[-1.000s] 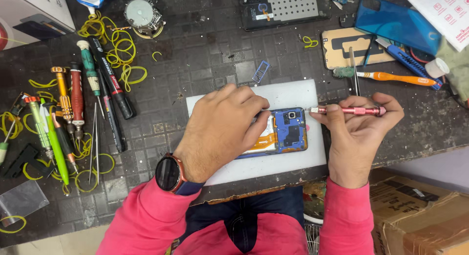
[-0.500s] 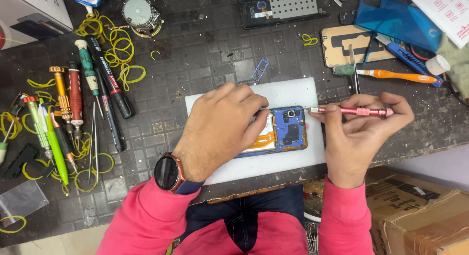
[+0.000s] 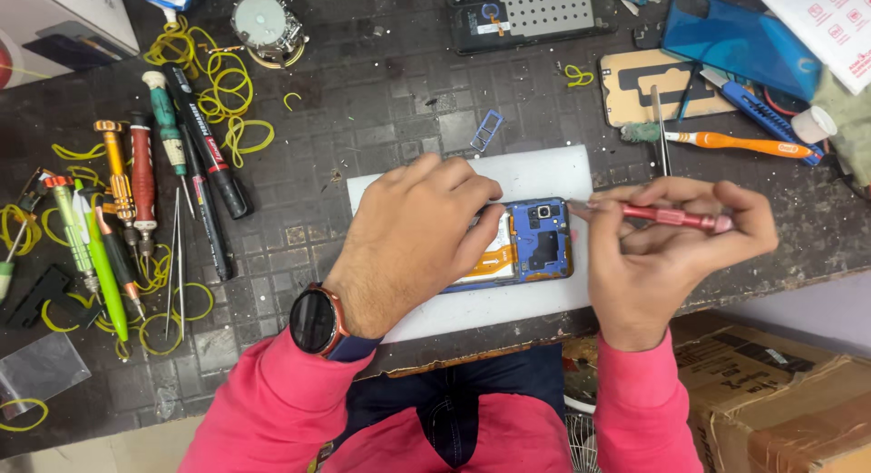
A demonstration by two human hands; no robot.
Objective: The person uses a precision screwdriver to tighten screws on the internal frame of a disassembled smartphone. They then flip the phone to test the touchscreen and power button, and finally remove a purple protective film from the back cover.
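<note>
An opened blue phone (image 3: pixel 537 242) lies back-up on a white mat (image 3: pixel 535 169), its inner boards and an orange flex cable showing. My left hand (image 3: pixel 413 242) lies flat over the phone's left part and holds it down. My right hand (image 3: pixel 667 255) grips a slim pink screwdriver (image 3: pixel 667 216) held level, with its tip at the phone's upper right edge beside the camera.
Several screwdrivers (image 3: pixel 136 178), tweezers and yellow rubber bands (image 3: pixel 213 83) lie at the left. Behind the mat sit a small blue card tray (image 3: pixel 487 130), another opened phone (image 3: pixel 531 15), an orange-handled brush (image 3: pixel 735 145) and a blue back cover (image 3: pixel 739 42). A cardboard box (image 3: pixel 780 400) stands below right.
The pink screwdriver has edged slightly left, bringing its tip to the phone's upper right edge. My left hand has stayed on the phone.
</note>
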